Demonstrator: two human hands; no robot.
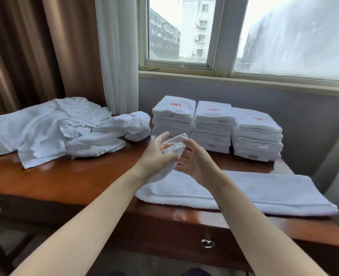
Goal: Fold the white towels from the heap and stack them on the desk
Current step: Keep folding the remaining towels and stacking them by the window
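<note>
Towel (244, 193): white, folded into a long strip on the desk's (69, 176) front right, its left end raised.
Left hand (156, 155): holds the raised end.
Right hand (192, 161): against that end; grip unclear.
Heap (51, 126): crumpled, back left.
Stacks (214, 126): three, behind the hands.

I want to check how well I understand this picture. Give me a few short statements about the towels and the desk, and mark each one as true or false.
1. Three stacks of folded towels stand at the back of the desk. True.
2. The heap of unfolded towels lies on the right side of the desk. False: it lies on the left side.
3. The left hand holds the raised end of the long towel, and the rest of the towel lies flat at the front. True.
4. The emblem on the top folded towels is blue. False: it is red.
</note>
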